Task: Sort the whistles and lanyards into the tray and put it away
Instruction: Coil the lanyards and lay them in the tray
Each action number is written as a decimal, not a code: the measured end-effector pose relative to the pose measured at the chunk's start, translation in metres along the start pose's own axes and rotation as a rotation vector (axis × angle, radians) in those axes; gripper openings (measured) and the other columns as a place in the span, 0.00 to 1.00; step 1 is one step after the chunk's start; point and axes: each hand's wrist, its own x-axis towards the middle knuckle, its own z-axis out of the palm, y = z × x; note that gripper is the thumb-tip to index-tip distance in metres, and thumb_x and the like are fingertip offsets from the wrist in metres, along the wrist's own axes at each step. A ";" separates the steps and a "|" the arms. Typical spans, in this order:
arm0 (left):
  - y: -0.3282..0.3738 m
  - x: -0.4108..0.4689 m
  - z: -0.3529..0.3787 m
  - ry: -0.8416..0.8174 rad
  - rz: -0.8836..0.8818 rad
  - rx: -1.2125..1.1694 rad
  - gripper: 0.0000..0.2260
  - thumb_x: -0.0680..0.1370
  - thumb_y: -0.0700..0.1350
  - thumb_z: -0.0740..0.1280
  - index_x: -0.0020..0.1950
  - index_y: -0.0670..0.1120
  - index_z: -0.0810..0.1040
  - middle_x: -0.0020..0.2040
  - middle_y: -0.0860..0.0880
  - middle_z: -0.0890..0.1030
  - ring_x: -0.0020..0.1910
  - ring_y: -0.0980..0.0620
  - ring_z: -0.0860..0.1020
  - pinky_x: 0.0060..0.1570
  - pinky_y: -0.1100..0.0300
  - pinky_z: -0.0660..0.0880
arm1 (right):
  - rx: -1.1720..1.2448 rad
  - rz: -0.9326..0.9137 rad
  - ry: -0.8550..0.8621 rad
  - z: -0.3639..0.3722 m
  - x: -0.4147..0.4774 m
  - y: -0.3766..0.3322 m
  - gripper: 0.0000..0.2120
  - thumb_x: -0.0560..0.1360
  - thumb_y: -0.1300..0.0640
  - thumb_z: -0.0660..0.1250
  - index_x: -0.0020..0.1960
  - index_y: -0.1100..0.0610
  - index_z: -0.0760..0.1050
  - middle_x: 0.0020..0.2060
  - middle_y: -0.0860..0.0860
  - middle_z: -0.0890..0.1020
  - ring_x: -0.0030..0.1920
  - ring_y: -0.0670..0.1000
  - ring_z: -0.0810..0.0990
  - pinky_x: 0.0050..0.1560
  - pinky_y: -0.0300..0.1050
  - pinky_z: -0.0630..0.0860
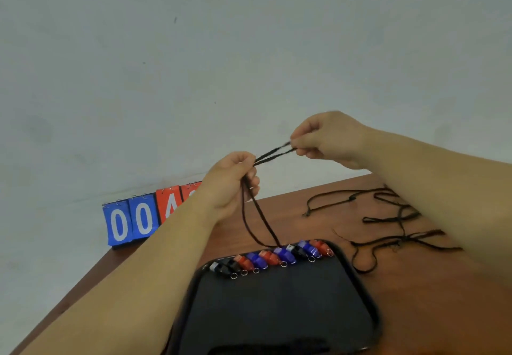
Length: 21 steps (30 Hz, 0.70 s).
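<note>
While the brown worktop (pixel 304 216) carries a black tray (pixel 277 313), a flip scoreboard (pixel 130 221) behind reads 00 in blue, its red digits half hidden by an arm (pixel 155 257). The left hand (pixel 230 185) and the right hand (pixel 329 138) each hold, grip closed tight, one dark lanyard (pixel 273 153) above the whistles (pixel 273 259) lined along the tray's far rim.

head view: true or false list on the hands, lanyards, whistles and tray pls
1. The left hand and right hand hold one black lanyard between them. True.
2. The whistles lie scattered on the table. False: they sit in a row along the far edge of the tray.
3. The loose lanyards lie on the table, right of the tray. True.
4. The scoreboard has blue cards reading 11. False: they read 00.
</note>
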 end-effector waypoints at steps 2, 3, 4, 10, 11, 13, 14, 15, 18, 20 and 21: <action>0.010 -0.006 -0.002 0.023 0.001 -0.056 0.03 0.85 0.43 0.63 0.52 0.47 0.75 0.33 0.50 0.72 0.31 0.54 0.74 0.36 0.58 0.73 | -0.021 0.075 -0.059 -0.002 -0.009 0.017 0.04 0.76 0.62 0.74 0.50 0.58 0.84 0.40 0.53 0.87 0.39 0.45 0.84 0.43 0.38 0.80; 0.015 -0.009 -0.002 0.028 0.000 -0.079 0.03 0.85 0.43 0.64 0.52 0.47 0.76 0.33 0.51 0.73 0.31 0.54 0.74 0.37 0.58 0.73 | -0.027 0.103 -0.095 0.000 -0.013 0.026 0.05 0.76 0.62 0.74 0.51 0.58 0.84 0.40 0.52 0.87 0.38 0.45 0.84 0.43 0.38 0.80; 0.019 -0.013 -0.001 0.032 0.000 -0.105 0.02 0.84 0.43 0.64 0.53 0.47 0.76 0.34 0.51 0.74 0.31 0.55 0.75 0.37 0.58 0.73 | -0.031 0.124 -0.127 0.002 -0.018 0.034 0.05 0.76 0.61 0.75 0.52 0.58 0.84 0.39 0.52 0.86 0.37 0.44 0.83 0.43 0.39 0.80; 0.039 -0.025 0.003 0.080 0.027 -0.334 0.03 0.84 0.43 0.65 0.51 0.47 0.78 0.34 0.51 0.75 0.30 0.55 0.72 0.34 0.61 0.70 | 0.009 0.220 -0.279 0.032 -0.040 0.059 0.05 0.77 0.54 0.74 0.47 0.56 0.83 0.33 0.48 0.83 0.34 0.44 0.79 0.39 0.39 0.76; 0.041 -0.025 0.001 0.091 0.034 -0.372 0.03 0.83 0.44 0.66 0.50 0.48 0.77 0.34 0.52 0.75 0.29 0.56 0.71 0.33 0.62 0.70 | 0.057 0.228 -0.307 0.038 -0.042 0.063 0.05 0.77 0.54 0.73 0.45 0.55 0.83 0.36 0.48 0.85 0.37 0.44 0.81 0.42 0.40 0.76; 0.046 -0.024 -0.002 0.120 0.049 -0.445 0.03 0.83 0.44 0.67 0.49 0.48 0.77 0.34 0.52 0.75 0.28 0.56 0.71 0.30 0.63 0.70 | 0.187 0.260 -0.347 0.050 -0.045 0.069 0.04 0.79 0.55 0.72 0.47 0.55 0.82 0.46 0.50 0.88 0.48 0.47 0.84 0.51 0.42 0.77; 0.049 -0.024 -0.003 0.136 0.056 -0.475 0.03 0.83 0.45 0.67 0.49 0.48 0.77 0.34 0.52 0.75 0.28 0.57 0.70 0.30 0.63 0.70 | 0.251 0.279 -0.362 0.055 -0.047 0.071 0.04 0.79 0.56 0.71 0.49 0.56 0.81 0.50 0.51 0.88 0.53 0.48 0.84 0.56 0.43 0.78; 0.051 -0.025 -0.003 0.149 0.062 -0.501 0.04 0.83 0.45 0.67 0.49 0.48 0.76 0.34 0.53 0.74 0.27 0.57 0.70 0.29 0.63 0.69 | 0.308 0.291 -0.375 0.059 -0.048 0.073 0.04 0.79 0.56 0.71 0.50 0.56 0.80 0.54 0.51 0.87 0.57 0.49 0.84 0.59 0.44 0.78; 0.057 -0.026 -0.003 0.171 0.074 -0.571 0.05 0.84 0.45 0.66 0.48 0.48 0.76 0.33 0.54 0.74 0.26 0.58 0.69 0.29 0.65 0.69 | 0.445 0.302 -0.394 0.070 -0.049 0.077 0.07 0.75 0.54 0.74 0.49 0.56 0.80 0.60 0.51 0.85 0.63 0.51 0.82 0.64 0.47 0.76; 0.059 -0.027 -0.002 0.176 0.072 -0.609 0.04 0.84 0.45 0.65 0.49 0.49 0.76 0.32 0.54 0.74 0.26 0.58 0.67 0.28 0.66 0.68 | 0.467 0.286 -0.354 0.076 -0.048 0.078 0.07 0.73 0.53 0.76 0.43 0.54 0.80 0.62 0.52 0.84 0.64 0.51 0.80 0.66 0.48 0.75; 0.059 -0.027 -0.002 0.177 0.070 -0.627 0.04 0.84 0.46 0.65 0.49 0.49 0.76 0.32 0.54 0.74 0.26 0.59 0.67 0.28 0.66 0.67 | 0.475 0.272 -0.331 0.080 -0.047 0.079 0.07 0.73 0.52 0.77 0.40 0.52 0.80 0.60 0.51 0.84 0.65 0.51 0.80 0.67 0.49 0.74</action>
